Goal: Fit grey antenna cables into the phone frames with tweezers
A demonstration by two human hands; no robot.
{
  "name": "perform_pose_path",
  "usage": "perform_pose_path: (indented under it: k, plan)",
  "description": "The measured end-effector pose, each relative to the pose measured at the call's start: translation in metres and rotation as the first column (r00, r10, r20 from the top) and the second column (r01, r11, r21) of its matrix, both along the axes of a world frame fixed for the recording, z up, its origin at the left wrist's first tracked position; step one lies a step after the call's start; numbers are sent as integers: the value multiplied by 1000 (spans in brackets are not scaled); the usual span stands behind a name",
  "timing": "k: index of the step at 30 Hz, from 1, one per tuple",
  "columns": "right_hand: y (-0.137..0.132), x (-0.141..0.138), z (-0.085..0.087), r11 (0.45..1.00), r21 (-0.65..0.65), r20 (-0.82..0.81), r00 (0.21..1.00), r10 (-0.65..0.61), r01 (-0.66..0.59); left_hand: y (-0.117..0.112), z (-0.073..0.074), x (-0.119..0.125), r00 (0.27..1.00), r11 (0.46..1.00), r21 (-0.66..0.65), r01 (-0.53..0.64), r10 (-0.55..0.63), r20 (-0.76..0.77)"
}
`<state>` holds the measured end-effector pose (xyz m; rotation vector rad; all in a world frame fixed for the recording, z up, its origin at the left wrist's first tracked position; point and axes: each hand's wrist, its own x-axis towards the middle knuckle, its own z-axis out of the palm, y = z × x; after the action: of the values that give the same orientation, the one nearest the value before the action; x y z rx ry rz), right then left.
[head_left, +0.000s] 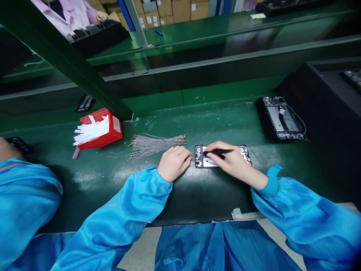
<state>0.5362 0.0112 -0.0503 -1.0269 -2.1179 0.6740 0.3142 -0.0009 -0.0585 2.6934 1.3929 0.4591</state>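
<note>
Fingers of the right hand (229, 160) pinch a slim black tool (224, 151), its tip over the phone. Left hand (175, 162) curled on the bench just beside the phone's left end; whether its fingertips grip anything, cannot tell.

Largest first. Green bench (214, 122), running the full width. Cardboard cartons (182, 10) stacked beyond; white labels on several, print too small to read. Far right, a black stack (285, 116) topped by an opened phone body with exposed boards. Red box (115, 132) left of centre, white strips (94, 131) spilling out; pale label (116, 124) on its end, wording illegible. Grey cables (158, 146) bundled near the left hand. Opened phone (208, 162) flat on the bench, partly under the right hand.
</note>
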Motion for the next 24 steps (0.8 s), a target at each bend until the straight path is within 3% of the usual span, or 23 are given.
perform_pose_path:
  k: [2,4,7,10,14,18,24]
  plan:
    - [1,28,2,977,37,22,977,-210,209,2,4,-7,997,998,-8,70,-70,-32]
    - [1,58,1,921,124,115,917,-382,368,1,7,-9,975,978,2,210,-209,-71]
    - [-4,85,-3,880,146,176,863,-473,452,-5,9,1,923,925,59,374,-365,-124]
    - [-12,83,-7,916,71,130,907,-401,395,-11,9,14,901,903,88,421,-405,-155]
    - [-22,62,-8,970,-107,-17,976,-219,216,-16,9,26,905,908,68,413,-402,-137]
    - [-39,55,-6,982,-165,-185,976,-118,88,-20,9,41,909,910,22,414,-412,-55]
    - [-51,64,-7,978,-192,-208,971,-116,76,-28,5,63,970,970,-32,242,-241,29]
